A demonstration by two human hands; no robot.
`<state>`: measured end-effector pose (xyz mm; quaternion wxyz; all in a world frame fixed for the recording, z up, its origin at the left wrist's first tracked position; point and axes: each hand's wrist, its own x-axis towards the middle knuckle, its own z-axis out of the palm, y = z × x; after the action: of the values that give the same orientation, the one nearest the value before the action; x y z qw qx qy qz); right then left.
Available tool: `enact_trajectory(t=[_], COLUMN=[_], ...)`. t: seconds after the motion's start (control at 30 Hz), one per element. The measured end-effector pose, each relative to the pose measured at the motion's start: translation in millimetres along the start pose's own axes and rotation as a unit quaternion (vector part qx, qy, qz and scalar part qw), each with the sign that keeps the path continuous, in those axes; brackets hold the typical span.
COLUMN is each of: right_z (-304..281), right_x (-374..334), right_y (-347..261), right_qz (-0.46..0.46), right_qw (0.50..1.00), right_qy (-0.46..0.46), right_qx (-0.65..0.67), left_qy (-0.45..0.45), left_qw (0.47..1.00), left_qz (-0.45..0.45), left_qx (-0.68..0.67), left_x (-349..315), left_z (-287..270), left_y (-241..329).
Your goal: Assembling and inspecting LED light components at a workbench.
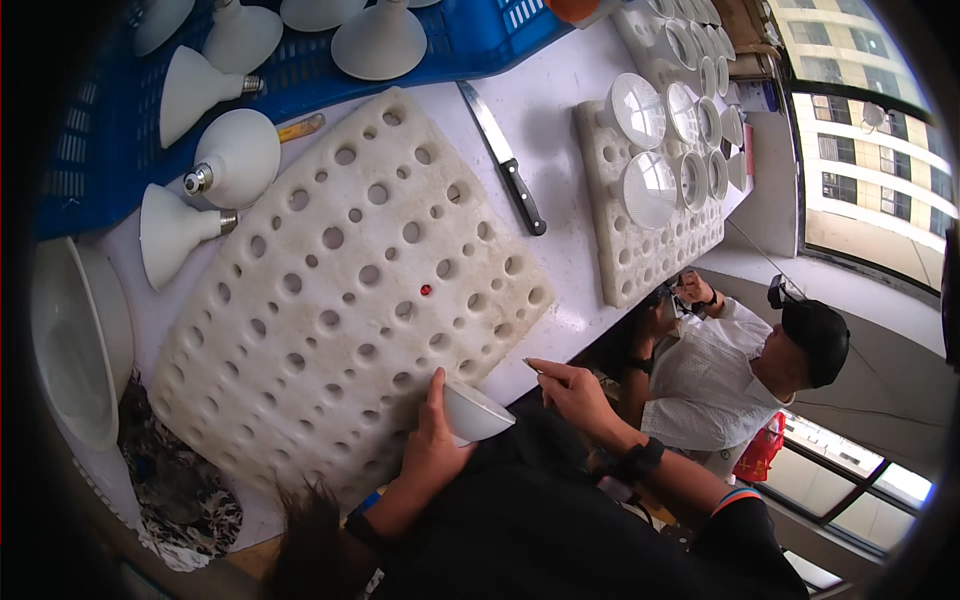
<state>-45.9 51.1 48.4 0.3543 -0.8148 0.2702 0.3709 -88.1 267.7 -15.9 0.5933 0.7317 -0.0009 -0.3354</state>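
My left hand (pixel 430 450) is wrapped round a white, shallow cup-shaped lamp housing (pixel 478 412), tilted at the near edge of a large foam board (pixel 285 315). To its right, my right hand (pixel 580 400) is closed in a pinch, with a small thin pointed piece (pixel 532 364) at the fingertips, too small to name. The two hands are apart. Rows of round holes cover the foam board, and a small red piece (pixel 426 290) lies on it. Whatever is inside the housing cannot be seen.
Behind the board lie a black-handled knife (pixel 500 155) and a blue crate (pixel 480 52) with white lamp bulbs (pixel 378 45). A second foam board (pixel 592 150) bears several glossy lamp cups (pixel 648 190). A large white basin (pixel 112 330) stands left. A person (pixel 710 370) works at right.
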Motion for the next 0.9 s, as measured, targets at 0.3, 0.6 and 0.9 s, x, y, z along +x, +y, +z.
enact_trajectory(t=[0.3,0.6,0.9], right_z=[-15,2,-11], right_x=[-48,-55,-46], right_y=[3,34,32], right_qz=[-0.238,-0.315,-0.328], right_qw=[0.958,0.946,0.934], right_qy=[-0.106,-0.019,-0.089], right_qx=[-0.124,-0.07,-0.109], left_qy=[0.074,0.14,0.139], left_qw=[0.996,0.989,0.99], left_qz=[0.046,0.054,0.019], left_qx=[0.006,0.0,0.01], left_x=[-4,-12,-15], left_z=[10,23,25], left_y=[-2,-7,0])
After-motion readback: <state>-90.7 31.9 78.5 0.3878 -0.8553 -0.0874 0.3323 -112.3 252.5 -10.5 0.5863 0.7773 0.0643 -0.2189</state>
